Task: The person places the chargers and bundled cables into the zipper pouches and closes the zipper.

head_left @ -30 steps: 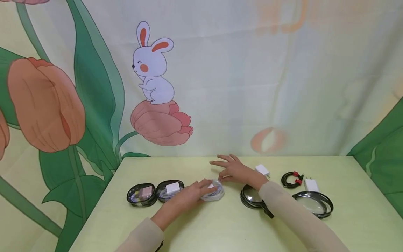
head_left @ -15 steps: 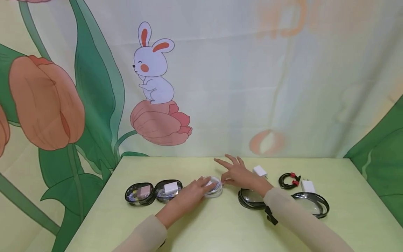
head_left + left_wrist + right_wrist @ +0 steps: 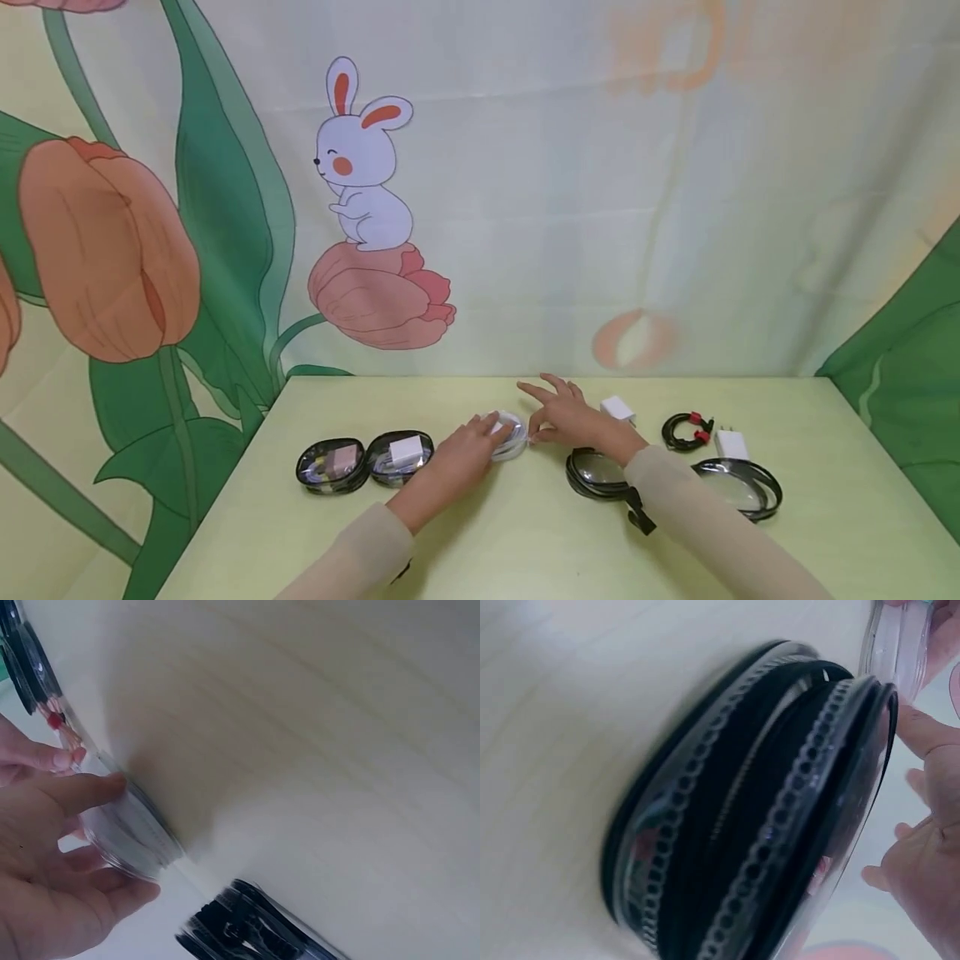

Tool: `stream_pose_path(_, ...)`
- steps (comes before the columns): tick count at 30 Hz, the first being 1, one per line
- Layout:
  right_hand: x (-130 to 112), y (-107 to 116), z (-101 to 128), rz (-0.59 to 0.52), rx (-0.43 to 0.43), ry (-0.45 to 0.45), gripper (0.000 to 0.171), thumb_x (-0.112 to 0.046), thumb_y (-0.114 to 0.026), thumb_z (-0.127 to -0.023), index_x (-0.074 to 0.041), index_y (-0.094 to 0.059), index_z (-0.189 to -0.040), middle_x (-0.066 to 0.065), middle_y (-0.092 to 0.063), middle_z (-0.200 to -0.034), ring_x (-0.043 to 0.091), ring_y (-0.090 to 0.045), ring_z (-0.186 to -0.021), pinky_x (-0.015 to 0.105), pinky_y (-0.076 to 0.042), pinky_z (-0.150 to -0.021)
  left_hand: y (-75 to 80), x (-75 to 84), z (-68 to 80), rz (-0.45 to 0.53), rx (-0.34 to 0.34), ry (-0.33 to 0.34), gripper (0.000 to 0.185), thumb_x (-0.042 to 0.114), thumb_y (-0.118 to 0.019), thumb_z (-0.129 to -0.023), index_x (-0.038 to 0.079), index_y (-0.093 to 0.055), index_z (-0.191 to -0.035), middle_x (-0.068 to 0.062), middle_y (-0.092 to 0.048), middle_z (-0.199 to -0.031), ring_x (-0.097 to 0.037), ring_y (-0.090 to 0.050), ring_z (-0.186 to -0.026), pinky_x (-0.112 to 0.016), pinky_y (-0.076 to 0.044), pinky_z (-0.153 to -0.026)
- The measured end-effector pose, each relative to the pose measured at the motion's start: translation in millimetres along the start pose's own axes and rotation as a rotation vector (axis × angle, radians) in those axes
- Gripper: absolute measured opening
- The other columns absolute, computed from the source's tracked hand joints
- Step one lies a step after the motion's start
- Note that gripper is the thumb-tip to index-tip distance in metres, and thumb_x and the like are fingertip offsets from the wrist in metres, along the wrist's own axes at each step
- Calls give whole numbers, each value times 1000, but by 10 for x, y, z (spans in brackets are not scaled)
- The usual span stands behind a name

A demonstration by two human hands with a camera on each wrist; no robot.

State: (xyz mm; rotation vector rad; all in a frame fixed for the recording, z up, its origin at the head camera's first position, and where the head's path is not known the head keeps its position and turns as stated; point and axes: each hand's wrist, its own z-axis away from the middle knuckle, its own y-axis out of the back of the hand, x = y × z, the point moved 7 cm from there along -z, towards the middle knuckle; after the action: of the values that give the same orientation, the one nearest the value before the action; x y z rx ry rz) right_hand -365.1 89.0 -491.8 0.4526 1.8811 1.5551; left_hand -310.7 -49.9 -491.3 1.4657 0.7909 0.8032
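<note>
A clear round pouch (image 3: 512, 437) with a white cable inside lies mid-table. My left hand (image 3: 480, 440) grips it from the left, thumb on top and fingers under its edge (image 3: 124, 836). My right hand (image 3: 558, 412) hovers just right of it with fingers spread, and its thumb side touches the pouch's right rim. A fingertip of that hand (image 3: 52, 757) shows by the pouch in the left wrist view. An empty black-rimmed pouch (image 3: 596, 471) lies under my right wrist and fills the right wrist view (image 3: 757, 810).
Two filled black-rimmed pouches (image 3: 330, 462) (image 3: 403, 454) lie at the left. At the right are a white charger (image 3: 618, 408), a coiled black cable with red ends (image 3: 686, 429), another white charger (image 3: 729, 443) and an open pouch (image 3: 738, 490). A printed curtain hangs behind the table (image 3: 525, 542).
The clear pouch and my left hand have slid a little away from me. My right hand has drawn in closer to the pouch's right edge.
</note>
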Motion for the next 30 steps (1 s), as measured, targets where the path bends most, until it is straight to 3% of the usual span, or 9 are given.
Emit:
stream_pose_path(7, -15, -83, -47, -17, -131, -49, 15, -22, -70, -97, -20, -77, -84, 16, -40, -159, 52, -21, -147, 79, -24, -105, 7, 33, -9, -49, 24, 1, 55, 13, -73, -93, 15, -56, -145, -18, -53, -147, -42, -57, -128, -49, -52, -100)
stream_pose_path(16, 20, -54, -37, -122, -168, -72, 19, -25, -67, -99, -24, -78, -84, 22, -23, -165, 57, -11, -148, 81, -21, -105, 1, 62, -71, -85, 27, 45, 61, 15, -78, -89, 16, -55, -145, -17, -54, -147, -41, -57, -128, -47, -52, -100)
stream_pose_path(19, 17, -48, -55, -101, -167, -93, 15, -30, -68, -98, -26, -78, -87, 20, -21, -166, 57, -9, -149, 82, -19, -105, 27, 93, -69, -113, 51, 47, 63, 17, -81, -86, 15, -55, -144, -17, -55, -144, -40, -58, -126, -46, -54, -98)
stream_pose_path(22, 29, -53, -70, -48, -143, -129, 12, -33, -70, -97, -28, -78, -89, 17, -23, -166, 55, -10, -150, 80, -19, -107, 54, 117, -48, -149, 57, 59, 61, 19, -81, -85, 15, -56, -141, -15, -58, -136, -36, -61, -115, -44, -58, -86)
stream_pose_path(26, -1, -51, -82, 9, -101, -129, 10, -31, -71, -96, -26, -77, -88, 14, -26, -166, 54, -12, -149, 79, -19, -108, 76, 115, -1, -168, 3, 84, 60, 28, -83, -82, 15, -57, -135, -11, -57, -120, -30, -56, -101, -41, -54, -72)
stream_pose_path(30, -37, -48, -97, 93, -71, -111, 13, -25, -68, -99, -21, -74, -89, 13, -27, -166, 53, -15, -149, 77, -22, -109, 111, 89, 30, -146, -43, 69, 68, 35, -86, -77, 14, -58, -136, -12, -53, -118, -30, -49, -104, -44, -51, -76)
